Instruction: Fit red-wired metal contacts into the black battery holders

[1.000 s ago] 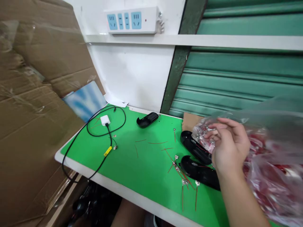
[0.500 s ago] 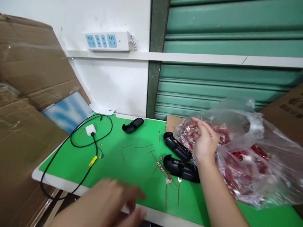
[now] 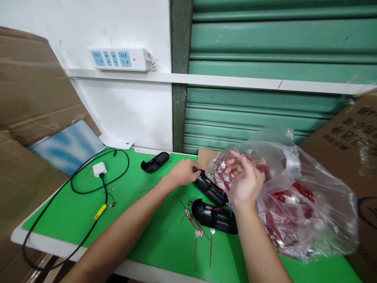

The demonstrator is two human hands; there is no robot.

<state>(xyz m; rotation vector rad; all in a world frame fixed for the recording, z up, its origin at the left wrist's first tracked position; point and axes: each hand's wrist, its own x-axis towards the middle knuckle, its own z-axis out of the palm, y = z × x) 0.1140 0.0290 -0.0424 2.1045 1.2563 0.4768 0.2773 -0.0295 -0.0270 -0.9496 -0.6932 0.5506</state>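
Swung across since half a second ago: left hand (image 3: 184,173), from the table's near edge to the upper black shell (image 3: 211,192), just left of the plastic bag (image 3: 285,204).
Both hands thus together at the bag's left end, as far as can be judged for work at one spot. Left fingers bent at the shell's far end; grip or mere touch impossible to tell. Right hand (image 3: 246,182) over the bag's left part, fingers loosely curled, anything between them impossible to make out. Left of the bag: lower black shell (image 3: 214,217), partly behind the right forearm (image 3: 259,243), plus wired metal contacts (image 3: 198,233). Well left of the bag: third black shell (image 3: 155,162), white adapter (image 3: 99,169). In the way: left forearm (image 3: 126,230), blocking view of the green table (image 3: 165,243) beneath.
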